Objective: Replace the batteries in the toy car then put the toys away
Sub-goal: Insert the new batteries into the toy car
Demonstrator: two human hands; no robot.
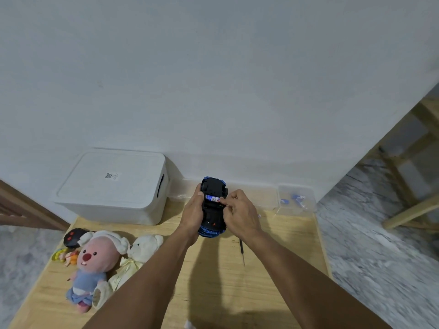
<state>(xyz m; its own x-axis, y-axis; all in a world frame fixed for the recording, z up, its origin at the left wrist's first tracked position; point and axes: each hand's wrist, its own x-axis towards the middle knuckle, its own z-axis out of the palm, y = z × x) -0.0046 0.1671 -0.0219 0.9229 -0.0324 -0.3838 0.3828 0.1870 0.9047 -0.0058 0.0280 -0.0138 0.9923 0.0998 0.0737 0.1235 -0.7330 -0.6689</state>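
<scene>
- Toy car: blue body, black underside facing up, being held above the wooden desk near the wall.
- Left hand: gripping the car along its left side, fingers curled round the body, thumb lying on the underside.
- Right hand: fingers bent, their tips pinching or pressing a battery; which of the two cannot be told.
- Battery: blue and white, lying crosswise in the open bay of the car's underside.
- Screwdriver: thin, dark, lying on the desk just below the right wrist.
- Storage box: white, lidded, sitting at the desk's far left against the wall.
- Clear container: standing at the far right corner, holding small blue and white items, too small to identify.
- Pink plush: wearing blue, lying at the left of the desk.
- White bear: lying beside the pink plush, touching it.
- Black remote: red buttons, lying behind the plush.
- Small figure: colourful, lying at the left edge.
</scene>
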